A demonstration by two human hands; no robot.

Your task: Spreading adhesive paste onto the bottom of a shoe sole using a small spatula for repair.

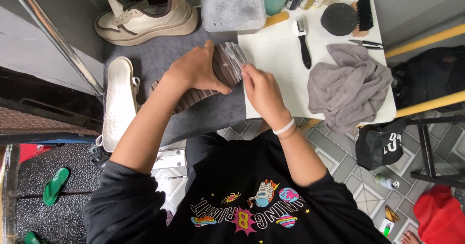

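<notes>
Shoe (pixel 203 86), brown ridged sole up, frame centre, lying across grey mat (pixel 160 55) and edge of white table (pixel 276 55). Left hand (pixel 193 72) clamps sole from above. Right hand (pixel 261 91) pressed to wet toe end; whether it grips anything, cannot tell. Judgement: keep shoe pinned steady, work short strokes along ridges, soapy tub (pixel 232 11) within reach.

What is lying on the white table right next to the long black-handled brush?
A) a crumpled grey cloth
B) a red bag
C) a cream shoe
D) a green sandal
A: the crumpled grey cloth lies on the white table, just right of the black-handled brush.
</notes>
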